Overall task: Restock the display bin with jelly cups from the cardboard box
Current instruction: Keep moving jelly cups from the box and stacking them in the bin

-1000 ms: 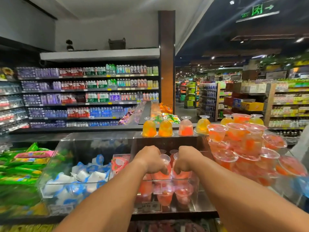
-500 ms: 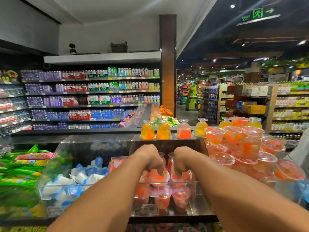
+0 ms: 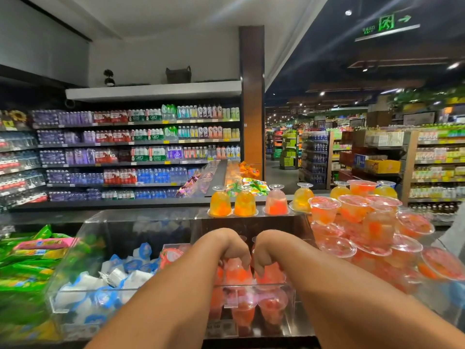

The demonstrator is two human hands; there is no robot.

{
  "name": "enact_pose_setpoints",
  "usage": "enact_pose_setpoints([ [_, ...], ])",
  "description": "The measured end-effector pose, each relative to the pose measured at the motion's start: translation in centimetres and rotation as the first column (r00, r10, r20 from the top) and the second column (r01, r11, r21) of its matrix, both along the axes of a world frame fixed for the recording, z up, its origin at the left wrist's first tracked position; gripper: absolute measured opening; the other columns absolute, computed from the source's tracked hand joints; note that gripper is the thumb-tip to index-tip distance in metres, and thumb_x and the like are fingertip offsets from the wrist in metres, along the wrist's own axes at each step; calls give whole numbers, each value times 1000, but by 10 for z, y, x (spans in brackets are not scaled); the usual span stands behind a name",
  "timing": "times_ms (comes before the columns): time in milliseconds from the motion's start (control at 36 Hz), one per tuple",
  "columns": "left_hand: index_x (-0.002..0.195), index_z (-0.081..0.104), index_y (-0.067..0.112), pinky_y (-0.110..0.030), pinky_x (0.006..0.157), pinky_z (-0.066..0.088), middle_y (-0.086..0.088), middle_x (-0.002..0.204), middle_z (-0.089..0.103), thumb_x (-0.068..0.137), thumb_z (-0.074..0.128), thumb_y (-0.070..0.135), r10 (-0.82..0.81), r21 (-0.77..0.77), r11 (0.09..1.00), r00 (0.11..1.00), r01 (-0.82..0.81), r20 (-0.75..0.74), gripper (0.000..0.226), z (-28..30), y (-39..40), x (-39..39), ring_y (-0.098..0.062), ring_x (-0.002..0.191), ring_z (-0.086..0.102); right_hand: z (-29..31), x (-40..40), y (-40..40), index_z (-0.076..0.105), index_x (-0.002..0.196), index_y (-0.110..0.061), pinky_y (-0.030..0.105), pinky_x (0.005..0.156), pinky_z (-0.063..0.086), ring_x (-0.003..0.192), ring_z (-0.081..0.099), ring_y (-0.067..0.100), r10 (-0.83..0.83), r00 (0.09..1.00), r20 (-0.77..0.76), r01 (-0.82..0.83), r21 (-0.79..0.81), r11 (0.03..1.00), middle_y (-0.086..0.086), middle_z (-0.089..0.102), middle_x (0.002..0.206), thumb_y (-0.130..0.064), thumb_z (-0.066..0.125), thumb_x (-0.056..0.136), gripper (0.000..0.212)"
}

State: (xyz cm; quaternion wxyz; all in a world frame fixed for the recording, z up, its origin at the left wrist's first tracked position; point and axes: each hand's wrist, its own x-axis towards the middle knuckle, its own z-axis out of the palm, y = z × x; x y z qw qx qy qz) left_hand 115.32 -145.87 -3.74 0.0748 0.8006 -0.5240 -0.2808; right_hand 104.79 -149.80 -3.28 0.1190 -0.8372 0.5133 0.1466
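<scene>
Reaching side by side into the clear acrylic display bin [image 3: 251, 288], both hands are curling their fingers down over clear plastic jelly cups with orange-red fruit. The left hand [image 3: 226, 244] is gripping one cup [image 3: 237, 273] by its upper end, and the right hand [image 3: 266, 248] is gripping its neighbour [image 3: 270, 274]. Both cups are standing roughly upright, directly beneath the knuckles and just above cups already lying below. The cardboard box is not showing.
</scene>
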Motion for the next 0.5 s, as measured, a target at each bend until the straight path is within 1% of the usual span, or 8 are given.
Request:
enact_pose_setpoints([
  [28, 127, 62, 9, -34, 78, 50, -22, 134, 58, 84, 73, 22, -5, 8, 1000, 1000, 5, 8, 46, -3, -2, -1, -25, 85, 59, -3, 1, 1, 42, 147, -6, 42, 103, 46, 129, 49, 34, 0, 1000, -9, 0, 10, 1000, 14, 41, 150, -16, 69, 90, 63],
  [83, 126, 62, 5, -37, 90, 54, -21, 135, 58, 85, 74, 20, -12, 25, 1000, 1000, 11, 27, 45, -11, -2, -3, -30, 104, 68, -12, 3, -2, 44, 146, -9, 43, 103, 46, 131, 47, 34, -1, 1000, -24, 0, -26, 1000, 12, 41, 150, -17, 71, 88, 64],
  [111, 126, 62, 4, -39, 96, 53, -20, 134, 60, 86, 74, 21, -17, 27, 999, 999, 16, 49, 45, -14, -1, -5, -32, 114, 66, -17, 5, -4, 45, 146, -11, 45, 103, 46, 132, 46, 34, 2, 1000, -25, -3, -51, 999, 11, 40, 150, -18, 73, 86, 67],
  [139, 127, 62, 4, -40, 99, 53, -19, 133, 61, 87, 74, 22, -26, 27, 999, 997, 24, 76, 45, -16, 0, -6, -32, 118, 64, -21, 7, -5, 46, 145, -12, 45, 104, 46, 133, 45, 34, 0, 1000, -29, -1, -61, 998, 11, 39, 150, -20, 75, 84, 68],
  [222, 128, 62, 5, -41, 98, 54, -15, 127, 65, 87, 75, 25, -66, 30, 998, 986, 62, 154, 47, -17, -2, -8, -29, 112, 66, -30, 11, -11, 56, 137, -13, 43, 101, 47, 129, 49, 33, -14, 999, -52, 12, -48, 999, 12, 46, 144, -20, 76, 81, 60],
  [306, 121, 66, 4, -38, 94, 55, -13, 119, 69, 86, 76, 26, -95, 5, 995, 966, 97, 240, 43, -18, 1, -10, -28, 106, 68, -33, 6, -4, 58, 134, -9, 40, 98, 47, 125, 52, 31, -43, 999, -19, 42, -74, 996, 13, 52, 137, -12, 68, 85, 49],
  [389, 118, 67, 2, -39, 95, 54, -15, 112, 67, 88, 70, 16, -74, -45, 995, 949, 92, 305, 33, -29, 3, -10, -31, 110, 65, -44, 2, -4, 55, 136, -6, 40, 98, 47, 124, 53, 33, -79, 996, 43, 84, -131, 988, 14, 54, 136, -10, 65, 87, 50],
  [500, 120, 65, 0, -38, 92, 53, -16, 123, 64, 86, 60, 0, -73, -40, 995, 919, 96, 387, 35, -40, 8, -11, -33, 113, 62, -53, -1, 0, 51, 140, -11, 39, 96, 48, 124, 54, 32, -111, 989, 98, 127, -173, 977, 12, 54, 136, -13, 62, 93, 48],
])
